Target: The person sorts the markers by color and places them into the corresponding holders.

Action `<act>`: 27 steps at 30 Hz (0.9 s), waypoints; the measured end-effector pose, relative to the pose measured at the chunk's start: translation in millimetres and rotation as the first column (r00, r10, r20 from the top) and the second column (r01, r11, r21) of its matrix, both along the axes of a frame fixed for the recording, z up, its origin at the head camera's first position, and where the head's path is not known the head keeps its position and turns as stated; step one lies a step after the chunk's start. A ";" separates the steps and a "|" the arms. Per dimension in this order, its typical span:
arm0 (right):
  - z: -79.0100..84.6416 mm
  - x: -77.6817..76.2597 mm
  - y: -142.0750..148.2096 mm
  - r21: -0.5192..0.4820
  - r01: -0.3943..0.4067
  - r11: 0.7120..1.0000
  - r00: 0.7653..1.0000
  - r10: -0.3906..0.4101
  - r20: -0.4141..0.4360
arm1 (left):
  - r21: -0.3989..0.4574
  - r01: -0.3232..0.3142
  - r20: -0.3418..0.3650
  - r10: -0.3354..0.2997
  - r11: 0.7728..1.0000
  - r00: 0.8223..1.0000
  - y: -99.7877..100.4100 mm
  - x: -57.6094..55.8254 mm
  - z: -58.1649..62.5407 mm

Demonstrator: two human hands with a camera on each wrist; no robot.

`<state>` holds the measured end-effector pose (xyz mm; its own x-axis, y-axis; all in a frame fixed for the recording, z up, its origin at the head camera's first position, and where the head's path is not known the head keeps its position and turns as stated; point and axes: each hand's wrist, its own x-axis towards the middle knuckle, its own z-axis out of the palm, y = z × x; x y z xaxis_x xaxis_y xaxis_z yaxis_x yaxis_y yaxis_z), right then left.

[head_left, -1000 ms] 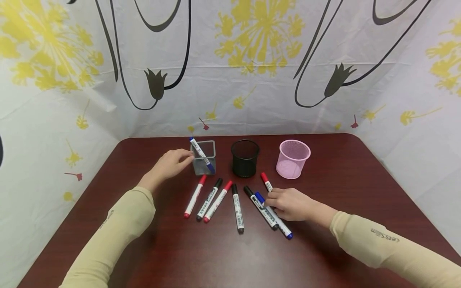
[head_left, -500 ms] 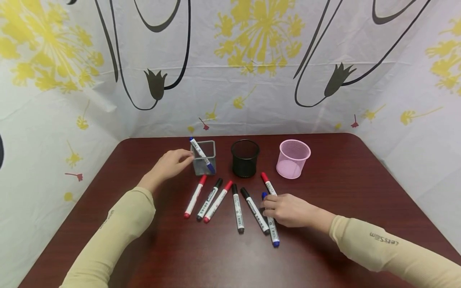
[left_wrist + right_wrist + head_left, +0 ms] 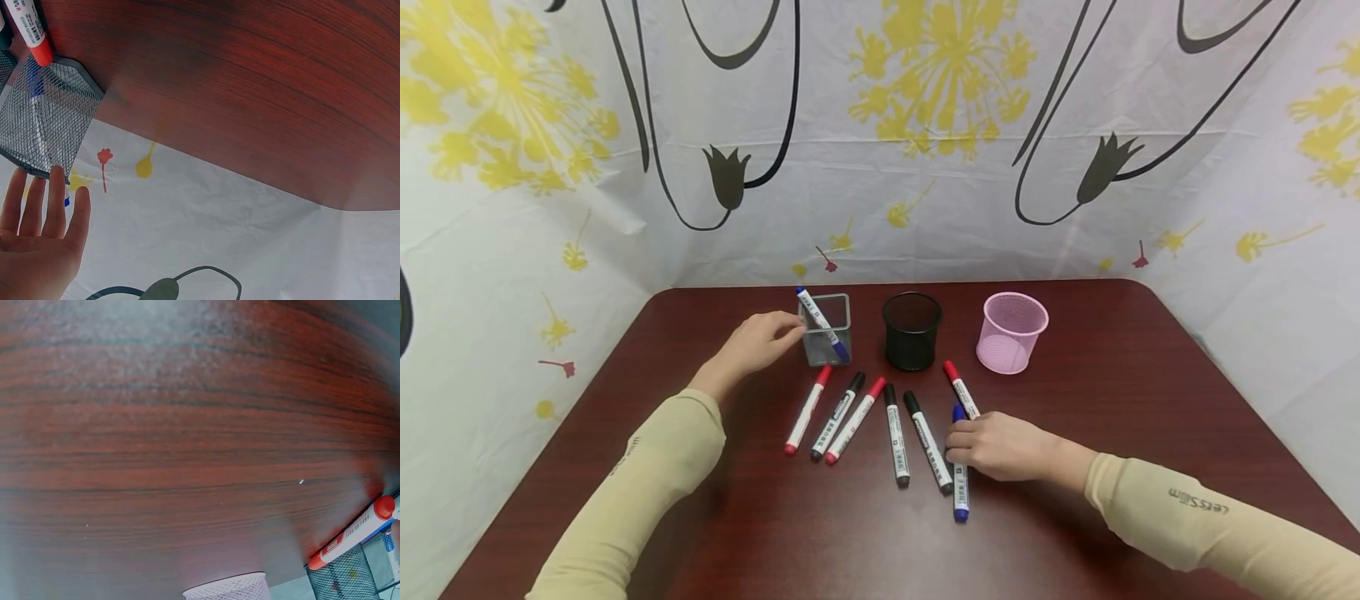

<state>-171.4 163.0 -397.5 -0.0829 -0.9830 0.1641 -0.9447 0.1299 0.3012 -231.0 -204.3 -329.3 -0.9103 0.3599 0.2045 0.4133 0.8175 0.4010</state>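
Observation:
My left hand [image 3: 763,340] has its fingers extended, the tips right at the rim of a square grey mesh pen holder [image 3: 827,346]. The left wrist view shows those straight fingers [image 3: 55,203] against the mesh. One blue whiteboard marker [image 3: 822,318] leans inside the holder. My right hand [image 3: 1000,446] pinches another blue whiteboard marker [image 3: 961,493] that lies nearly straight away from me; the fingers hide its middle. Close to its left lies a black marker [image 3: 928,442]. A red marker [image 3: 961,390] lies just beyond the right hand, its near end hidden.
Left of these lie a black marker [image 3: 897,437], a red marker [image 3: 855,421], another black marker [image 3: 837,417] and another red marker [image 3: 807,412]. A black mesh cup [image 3: 912,342] and a pink mesh cup [image 3: 1009,337] stand along the back of the dark red table [image 3: 1112,358].
The right hand has shifted slightly towards me, turning the blue marker from slanted to nearly straight. The black marker beside it has moved left and away from it. The left hand stays put.

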 end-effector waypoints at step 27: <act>17.7 6.7 -5.2 -0.201 0.004 0.980 0.991 0.022 0.129 | -0.007 -0.011 0.025 0.011 1.000 1.000 0.2 -1.9 0.4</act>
